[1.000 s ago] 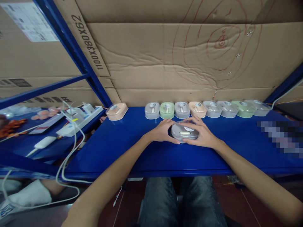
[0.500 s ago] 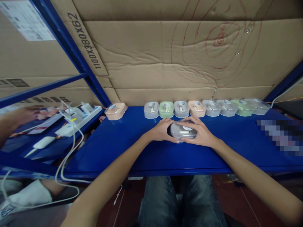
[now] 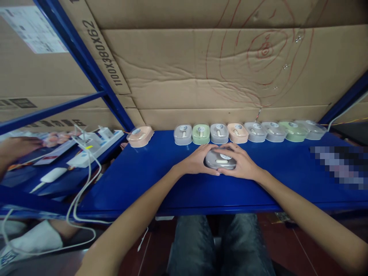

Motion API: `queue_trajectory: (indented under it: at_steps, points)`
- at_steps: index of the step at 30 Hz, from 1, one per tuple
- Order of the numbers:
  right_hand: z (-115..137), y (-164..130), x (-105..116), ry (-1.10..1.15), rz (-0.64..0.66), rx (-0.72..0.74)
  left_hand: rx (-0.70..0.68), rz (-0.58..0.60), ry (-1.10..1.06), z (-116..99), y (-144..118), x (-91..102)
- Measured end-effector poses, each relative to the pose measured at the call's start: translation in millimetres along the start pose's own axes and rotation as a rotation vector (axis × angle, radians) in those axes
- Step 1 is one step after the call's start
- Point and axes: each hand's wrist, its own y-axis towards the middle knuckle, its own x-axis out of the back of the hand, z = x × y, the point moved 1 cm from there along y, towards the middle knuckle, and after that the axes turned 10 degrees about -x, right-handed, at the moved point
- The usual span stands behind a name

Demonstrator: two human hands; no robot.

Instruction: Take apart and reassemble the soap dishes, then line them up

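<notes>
Between my two hands, above the middle of the blue table, is a grey lidded box [image 3: 219,160] with a clear cover, a round white label and a pale latch. My left hand [image 3: 198,160] wraps round its left side, thumb along the near edge. From the right, my right hand [image 3: 243,163] grips it, fingers over the far edge and thumb at the front. The palms and some fingertips are hidden behind the box. Just behind my hands stand a grey box [image 3: 219,134] and a peach box [image 3: 238,133] of the same kind.
A row of several similar boxes, among them a green box [image 3: 201,134], lines the cardboard wall [image 3: 172,57]. A separate peach box [image 3: 140,136] stands at left. White cables [image 3: 75,203] and a power strip [image 3: 94,147] lie beyond the blue frame, near another person's hand [image 3: 21,148].
My left hand has closed in against the grey box, where a gap showed before. The box has shifted very slightly left in view. The other person's hand has moved a little.
</notes>
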Motion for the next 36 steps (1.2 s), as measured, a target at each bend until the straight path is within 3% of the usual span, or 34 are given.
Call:
queue_trajectory:
  at_steps: [5,11,14,17,20,24,27,31,36]
  points:
    - [-4,-2,3,0.246,0.028,-0.094,-0.023,0.007,0.038,-1,0,1.6]
    - [-39,2,-10,0.675,-0.044,-0.41,0.027,0.088,0.085,-9,-4,11.8]
    - [-51,6,-18,0.764,-0.07,-0.478,0.042,0.125,0.139,-20,-19,18.9]
    - [-52,8,-21,0.757,-0.071,-0.483,0.093,0.135,0.18,-35,-53,25.4]
    - [-47,7,-20,0.685,-0.056,-0.462,0.194,0.055,0.279,-48,-103,30.6]
    - [-39,7,-17,0.603,-0.035,-0.437,0.384,-0.088,0.584,-57,-166,37.5]
    - [-35,8,-16,0.593,-0.033,-0.443,0.481,-0.058,0.857,-61,-191,44.6]
    - [-31,10,-14,0.601,-0.031,-0.459,0.632,0.066,1.046,-58,-186,55.1]
    - [-29,9,-14,0.593,-0.032,-0.478,0.77,0.13,1.223,-29,-144,68.6]
